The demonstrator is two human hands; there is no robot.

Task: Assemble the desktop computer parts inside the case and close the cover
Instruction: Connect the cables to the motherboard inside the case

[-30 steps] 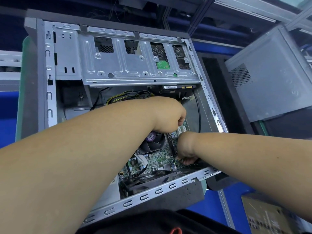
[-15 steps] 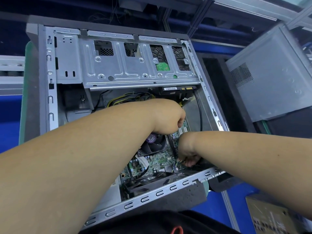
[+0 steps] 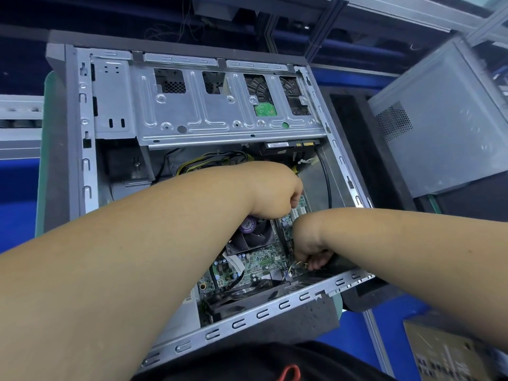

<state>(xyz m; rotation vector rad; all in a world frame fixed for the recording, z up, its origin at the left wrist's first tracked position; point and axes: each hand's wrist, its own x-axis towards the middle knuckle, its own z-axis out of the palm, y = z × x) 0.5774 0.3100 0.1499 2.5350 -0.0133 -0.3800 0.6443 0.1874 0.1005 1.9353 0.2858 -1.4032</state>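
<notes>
The open grey steel desktop case [image 3: 82, 149] lies on its side before us, on the bench, cover off. Since a second ago almost nothing has moved. Our right hand [image 3: 309, 243] still pinches thin coloured wires [image 3: 295, 266] at the green motherboard's [image 3: 255, 264] near edge; our left hand [image 3: 275, 193], fingers curled, works beyond the black cooler fan [image 3: 251, 235], what it grips hidden. We judge the connector still unseated.

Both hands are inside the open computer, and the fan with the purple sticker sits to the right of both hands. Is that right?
Not quite. In the head view both hands, left hand and right hand, are inside the open computer case, but the fan with the purple sticker sits left of the right hand, just below the left one.
</notes>
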